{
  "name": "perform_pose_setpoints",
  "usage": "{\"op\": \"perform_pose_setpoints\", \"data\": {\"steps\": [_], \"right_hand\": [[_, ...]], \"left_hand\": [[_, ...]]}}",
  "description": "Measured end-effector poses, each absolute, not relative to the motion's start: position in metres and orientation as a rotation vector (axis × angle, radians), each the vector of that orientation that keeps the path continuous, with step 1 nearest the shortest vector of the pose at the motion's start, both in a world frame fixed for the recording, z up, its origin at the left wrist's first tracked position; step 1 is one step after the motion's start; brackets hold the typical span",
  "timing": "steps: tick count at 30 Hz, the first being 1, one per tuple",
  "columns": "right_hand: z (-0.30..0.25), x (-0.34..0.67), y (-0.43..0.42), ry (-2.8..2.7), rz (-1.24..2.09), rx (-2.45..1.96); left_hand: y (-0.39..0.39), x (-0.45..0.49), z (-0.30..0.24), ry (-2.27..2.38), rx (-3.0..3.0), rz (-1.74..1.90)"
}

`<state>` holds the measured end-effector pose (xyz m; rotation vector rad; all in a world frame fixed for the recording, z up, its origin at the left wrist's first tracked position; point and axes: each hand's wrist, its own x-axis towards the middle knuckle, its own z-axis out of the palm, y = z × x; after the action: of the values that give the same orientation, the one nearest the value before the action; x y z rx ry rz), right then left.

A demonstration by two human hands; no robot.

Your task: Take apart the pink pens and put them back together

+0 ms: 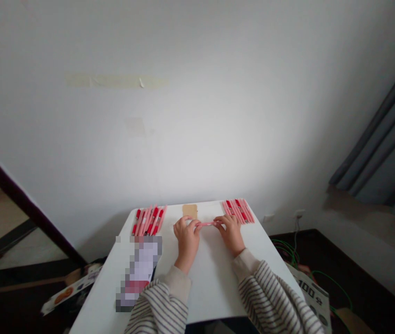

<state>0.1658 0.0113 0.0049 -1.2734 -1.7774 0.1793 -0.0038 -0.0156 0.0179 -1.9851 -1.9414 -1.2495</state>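
Observation:
A slim pink pen (206, 224) lies level between my hands, just above or on the white table. My left hand (187, 234) pinches its left end with thumb and fingers. At its other end, my right hand (229, 232) has its fingertips closed on the pen. Beyond my right hand, a row of pink and red pens (241, 211) sits side by side at the far right corner. Another group of pink and red pens (149, 220) lies at the far left. Behind my left hand is a small tan card-like piece (189, 210).
On the table's (214, 278) left side lies a blurred-out long item (143, 264), partly beside my left sleeve. A wall (197, 116) rises directly behind the table. Green cables (288, 250) and a printed bag (310, 290) are on the floor at right.

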Motion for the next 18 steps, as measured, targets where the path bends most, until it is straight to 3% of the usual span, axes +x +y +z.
{"op": "perform_pose_setpoints", "data": {"steps": [12, 18], "right_hand": [[0.0035, 0.1638, 0.0206, -1.219, 0.983, -0.865], [0.0129, 0.1586, 0.0141, -1.000, 1.227, -0.645]], "left_hand": [[-0.0150, -0.0021, 0.0155, -1.970, -2.035, -1.232], [-0.0143, -0.0015, 0.0131, -1.887, -2.113, -1.300]]}}
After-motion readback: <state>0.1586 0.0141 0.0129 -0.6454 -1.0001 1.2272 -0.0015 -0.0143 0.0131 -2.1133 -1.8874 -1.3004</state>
